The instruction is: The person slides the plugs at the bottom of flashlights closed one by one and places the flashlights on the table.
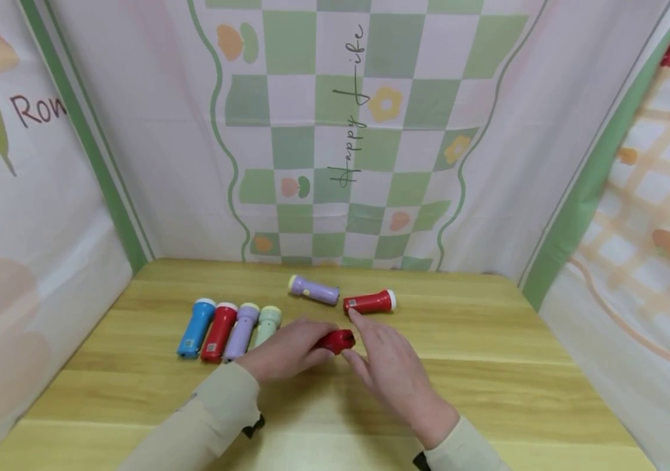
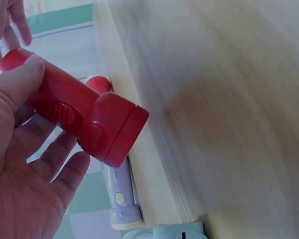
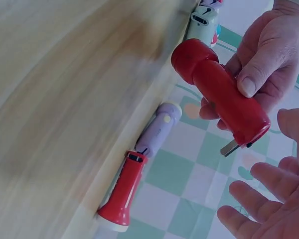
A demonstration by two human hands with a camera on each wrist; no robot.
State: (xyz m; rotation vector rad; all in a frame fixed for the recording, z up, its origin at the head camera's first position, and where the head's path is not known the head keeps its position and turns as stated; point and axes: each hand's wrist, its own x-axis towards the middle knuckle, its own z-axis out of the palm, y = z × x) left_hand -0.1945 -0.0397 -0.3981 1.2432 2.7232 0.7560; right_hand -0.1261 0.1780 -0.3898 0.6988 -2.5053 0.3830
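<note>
My left hand (image 1: 288,350) pinches a red flashlight (image 2: 67,97) between thumb and fingers, up off the wooden table. In the right wrist view a metal prong (image 3: 230,148) sticks out of its tail end. That end points toward my right hand (image 1: 394,366), whose fingers are spread and hold nothing. Just beyond my right fingertips lies another red flashlight with a white head rim (image 1: 370,301). Left of that one, a purple flashlight (image 1: 314,289) lies on its side.
On the left of the table (image 1: 488,392), several flashlights lie side by side: a blue one (image 1: 196,330), a red one (image 1: 220,332), a purple one (image 1: 243,329) and a pale green one (image 1: 267,324), partly behind my left hand. A printed curtain (image 1: 182,196) hangs along the table's back.
</note>
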